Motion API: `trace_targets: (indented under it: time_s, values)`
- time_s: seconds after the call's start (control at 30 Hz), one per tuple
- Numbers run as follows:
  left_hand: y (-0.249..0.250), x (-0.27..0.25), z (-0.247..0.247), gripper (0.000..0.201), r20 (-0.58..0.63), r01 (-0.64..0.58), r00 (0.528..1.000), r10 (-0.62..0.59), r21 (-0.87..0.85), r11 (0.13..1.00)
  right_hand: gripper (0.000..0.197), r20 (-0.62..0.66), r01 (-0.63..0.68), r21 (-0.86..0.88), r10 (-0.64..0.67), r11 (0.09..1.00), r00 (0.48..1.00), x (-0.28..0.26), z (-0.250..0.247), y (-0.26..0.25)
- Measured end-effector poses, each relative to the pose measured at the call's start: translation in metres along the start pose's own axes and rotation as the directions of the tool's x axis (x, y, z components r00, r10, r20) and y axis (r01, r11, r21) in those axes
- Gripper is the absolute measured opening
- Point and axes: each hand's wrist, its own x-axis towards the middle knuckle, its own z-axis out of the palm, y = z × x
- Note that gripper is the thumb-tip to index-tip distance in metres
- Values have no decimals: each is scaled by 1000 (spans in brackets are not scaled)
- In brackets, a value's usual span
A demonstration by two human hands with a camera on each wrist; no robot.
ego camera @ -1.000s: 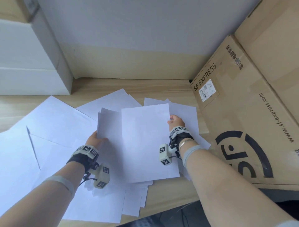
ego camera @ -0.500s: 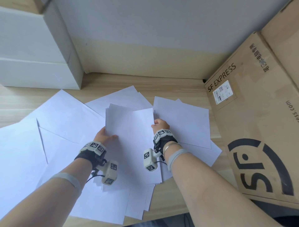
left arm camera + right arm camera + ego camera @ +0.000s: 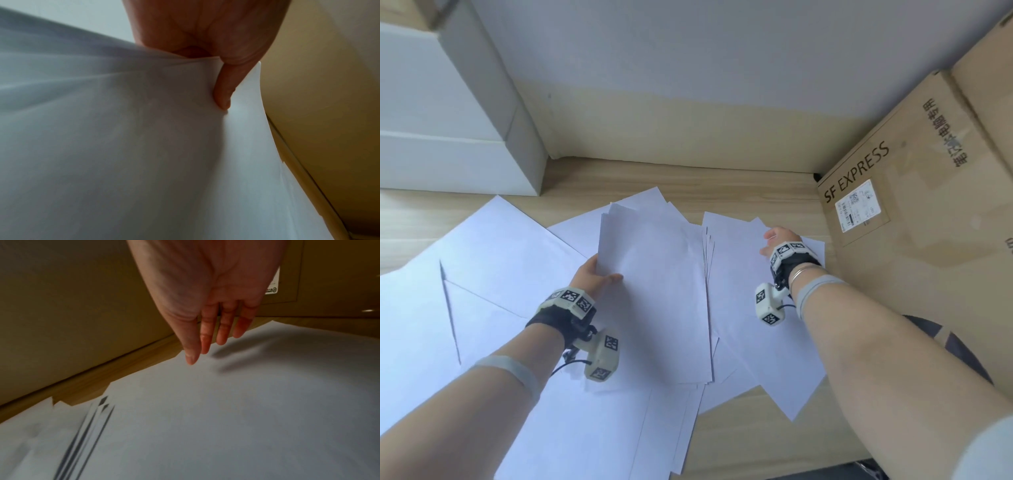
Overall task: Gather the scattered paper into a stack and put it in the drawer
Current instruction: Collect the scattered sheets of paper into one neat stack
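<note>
While the left hand [image 3: 594, 277] pinches the gathered stack [image 3: 654, 294] at its left edge, thumb on top, the sheets lift off the wooden desk [image 3: 739, 192]. To the right of that grip, the right hand [image 3: 779, 240] hovers with fingers straight, empty, over loose sheets [image 3: 750, 308] beside the cardboard box [image 3: 914, 240].

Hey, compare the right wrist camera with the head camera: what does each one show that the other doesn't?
Only the right wrist view shows the right hand from the palm side: its fingers are straight, above the loose sheets, holding nothing.

Only the head view shows the left hand holding the gathered stack, the white box at the far left, and sheets spread across the desk.

Both show the right hand, the loose sheets beneath it, the wooden desk and the cardboard box with its shipping label.
</note>
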Motion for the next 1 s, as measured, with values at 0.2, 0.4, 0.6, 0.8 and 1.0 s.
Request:
trace_targets:
  time_s: [0.2, 0.4, 0.6, 0.8, 1.0]
  values:
    - [2, 5, 9, 38, -34, 13, 999, -13, -20, 1000, 81, -5, 61, -313, -66, 948, 998, 13, -6, -6]
    - [2, 7, 10, 35, -56, 13, 998, -16, -43, 999, 90, -31, 75, -505, -105, 860, 994, 21, -8, -5]
    - [2, 9, 10, 31, -70, 21, 997, -22, -17, 1000, 78, -29, 37, -547, -64, 836, 998, 21, -12, -8]
    - [2, 10, 10, 38, -76, 37, 996, -36, 14, 999, 77, -23, -16, -532, 4, 847, 1000, 15, -12, -6]
    - [2, 6, 11, 40, -77, 33, 997, -32, 20, 999, 71, 41, -2, -469, 25, 883, 999, 9, -20, -9]
